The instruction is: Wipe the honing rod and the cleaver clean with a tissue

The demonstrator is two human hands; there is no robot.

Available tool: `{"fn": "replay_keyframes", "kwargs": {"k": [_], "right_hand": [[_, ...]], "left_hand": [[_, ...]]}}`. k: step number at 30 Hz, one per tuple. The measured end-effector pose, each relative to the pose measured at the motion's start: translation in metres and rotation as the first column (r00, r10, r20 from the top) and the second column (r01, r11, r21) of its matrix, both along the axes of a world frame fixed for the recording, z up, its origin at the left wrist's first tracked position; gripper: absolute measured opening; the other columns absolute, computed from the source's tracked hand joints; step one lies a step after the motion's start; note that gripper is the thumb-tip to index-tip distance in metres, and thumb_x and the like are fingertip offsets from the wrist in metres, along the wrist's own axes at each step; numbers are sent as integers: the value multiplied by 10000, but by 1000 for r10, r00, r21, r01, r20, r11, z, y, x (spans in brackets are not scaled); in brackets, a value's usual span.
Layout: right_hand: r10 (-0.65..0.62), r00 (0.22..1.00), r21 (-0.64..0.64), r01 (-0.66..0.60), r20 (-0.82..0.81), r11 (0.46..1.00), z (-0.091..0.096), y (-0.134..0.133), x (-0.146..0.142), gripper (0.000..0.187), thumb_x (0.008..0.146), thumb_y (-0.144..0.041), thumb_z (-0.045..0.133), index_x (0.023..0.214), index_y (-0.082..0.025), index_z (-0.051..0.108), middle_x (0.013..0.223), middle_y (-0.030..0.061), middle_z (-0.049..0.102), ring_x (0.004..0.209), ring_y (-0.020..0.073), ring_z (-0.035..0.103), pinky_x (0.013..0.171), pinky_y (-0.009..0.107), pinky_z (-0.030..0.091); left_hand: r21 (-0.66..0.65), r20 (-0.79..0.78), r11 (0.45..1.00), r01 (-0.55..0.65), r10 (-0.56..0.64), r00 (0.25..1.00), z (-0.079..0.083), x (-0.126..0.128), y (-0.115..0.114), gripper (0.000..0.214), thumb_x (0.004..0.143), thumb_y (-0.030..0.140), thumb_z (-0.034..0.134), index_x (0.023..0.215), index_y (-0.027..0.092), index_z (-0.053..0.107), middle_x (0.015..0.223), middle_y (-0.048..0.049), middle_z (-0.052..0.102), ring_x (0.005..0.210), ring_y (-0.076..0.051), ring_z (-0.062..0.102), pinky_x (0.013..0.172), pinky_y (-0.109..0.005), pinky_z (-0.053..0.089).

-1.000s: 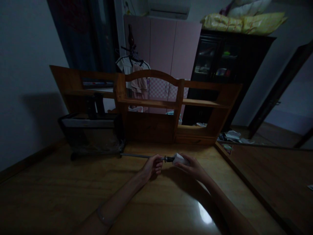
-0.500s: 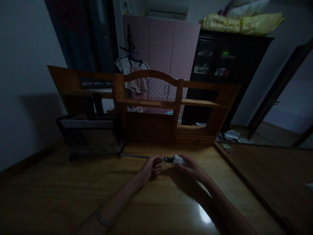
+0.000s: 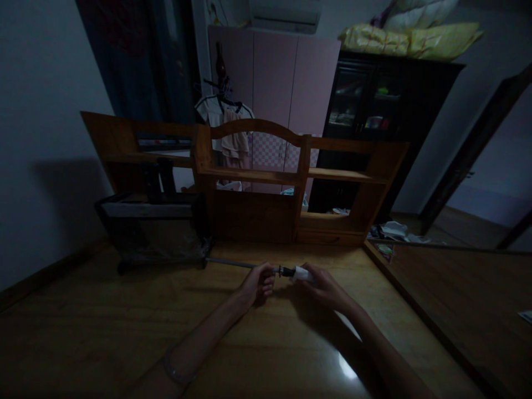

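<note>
A long thin grey rod (image 3: 230, 262) with a ringed collar and black handle (image 3: 287, 271), shaped like a sharpening steel, lies level above the wooden table. My left hand (image 3: 260, 281) is closed around the rod just left of the collar. With its fingers closed, my right hand (image 3: 326, 285) presses a white tissue or cloth (image 3: 302, 273) around the right end of the handle. The rod's left tip reaches the foot of a black rack (image 3: 153, 210), partly wrapped in clear plastic, with two dark upright pieces on top; whether they touch, I cannot tell.
A wooden shelf unit (image 3: 255, 216) stands along the table's back edge. To the right, past a raised edge (image 3: 415, 310), lies a darker wooden surface. Pink wardrobe doors (image 3: 274, 83) and a dark cabinet (image 3: 386, 111) stand farther back. The room is dim.
The right hand and white tissue or cloth have shifted slightly on the handle. The rod's left end sits a touch higher. The left hand keeps its grip almost in place.
</note>
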State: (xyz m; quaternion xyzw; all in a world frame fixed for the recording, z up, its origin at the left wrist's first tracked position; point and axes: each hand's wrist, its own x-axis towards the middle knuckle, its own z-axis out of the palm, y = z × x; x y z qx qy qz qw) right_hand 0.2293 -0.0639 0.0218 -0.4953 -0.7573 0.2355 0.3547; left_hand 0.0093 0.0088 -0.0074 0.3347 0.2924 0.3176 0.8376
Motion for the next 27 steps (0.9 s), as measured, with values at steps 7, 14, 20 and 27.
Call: {"fn": "replay_keyframes", "kwargs": {"k": [7, 14, 20, 27], "right_hand": [[-62, 985, -20, 66, 160, 998, 7, -5, -5, 332, 879, -522, 474, 916, -203, 559, 770, 24, 626, 677, 172, 556, 574, 247, 365], [-96, 957, 32, 91, 275, 995, 13, -12, -12, 351, 896, -540, 432, 873, -211, 550, 682, 20, 608, 584, 158, 542, 527, 243, 305], [-111, 960, 90, 90, 258, 992, 10, -4, -4, 409, 948, -497, 316, 847, -223, 603, 688, 23, 623, 602, 166, 544, 574, 265, 332], [-253, 957, 136, 234, 142, 963, -2, 10, 12, 535, 938, -520, 276, 685, -199, 622, 586, 39, 596, 545, 179, 519, 556, 297, 331]], "left_hand": [[3, -13, 1000, 0, 0, 1000, 1, 0, 1, 235, 754, 347, 524, 616, 186, 422, 421, 90, 285, 325, -53, 212, 372, -205, 170], [22, -35, 1000, -13, 13, 999, 0, -1, 3, 280, 744, 387, 532, 594, 196, 392, 413, 95, 270, 329, -53, 195, 374, -205, 176], [56, -87, 997, 60, -55, 995, 1, -1, -1, 363, 725, 379, 574, 529, 212, 320, 403, 86, 282, 320, -52, 210, 381, -228, 173], [221, -69, 974, 56, -42, 997, 5, 2, -12, 351, 718, 356, 670, 558, 187, 408, 425, 72, 350, 342, -55, 273, 402, -241, 130]]}}
